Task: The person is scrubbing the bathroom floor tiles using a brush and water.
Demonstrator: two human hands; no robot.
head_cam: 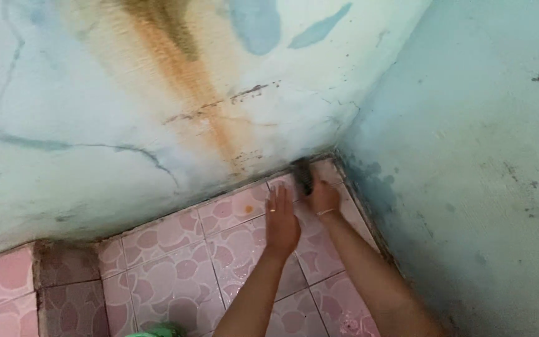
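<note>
Right hand (323, 196) grips a dark brush (302, 175) at the floor corner. Left hand (281, 223) lies flat, fingers extended, on pink tiles (169, 268) beside it.

The pink patterned tile floor (176, 268) runs back into a corner, with the stained plaster wall (95, 112) behind it and the pale blue wall (481, 156) on its right. The left hand (280, 223) lies flat on the tiles just left of the right hand (323, 197). The right hand holds a dark scrubbing brush (302, 173) in the corner, where both walls meet the floor.
</note>
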